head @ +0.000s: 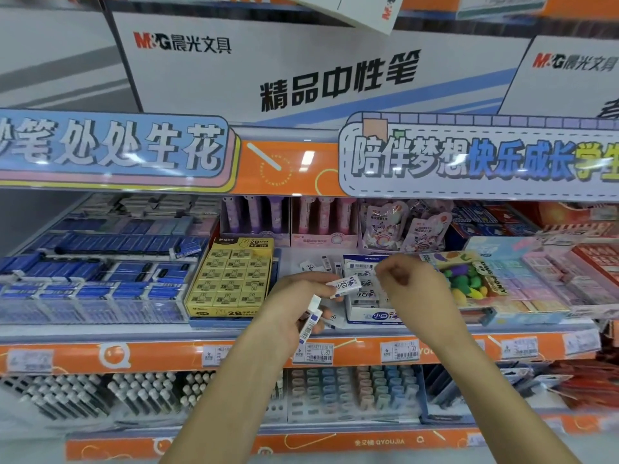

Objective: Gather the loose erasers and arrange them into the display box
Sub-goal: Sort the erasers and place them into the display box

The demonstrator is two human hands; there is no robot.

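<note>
My left hand (294, 308) holds several white erasers: one (345, 285) pinched flat at the fingertips and others (311, 321) standing upright in the palm. My right hand (410, 288) hovers over the white-and-blue display box (366, 317), fingers curled with nothing visibly in them. The box holds rows of white erasers (358, 273) and sits on the middle shelf. Loose white erasers (308, 265) lie on the shelf behind and left of the box, and one (333, 321) lies by its front left corner.
A yellow box of 2B erasers (231, 279) stands left of the display box. A clear pack of colourful shaped erasers (469, 279) is to the right. Blue eraser trays (93, 272) fill the left. Price tags line the orange shelf edge (167, 354); pens stand below.
</note>
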